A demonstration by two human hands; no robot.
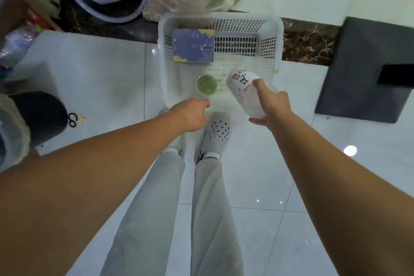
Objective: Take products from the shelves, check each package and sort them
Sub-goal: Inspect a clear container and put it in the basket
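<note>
Clasping tilted white bottle (240,83) in right hand (272,105) over basket (277,36), five o'clock; cannot tell grip of left hand (192,114). Might slip, toppling green-lidded cup (206,84) at seven.

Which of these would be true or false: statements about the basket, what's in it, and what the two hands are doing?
1. The right hand holds a white bottle. True.
2. The basket stands on a table. False: it stands on the tiled floor.
3. A blue box lies in the basket. True.
4. The left hand holds the green-lidded cup. False: the cup stands in the basket, just beyond that hand.
</note>
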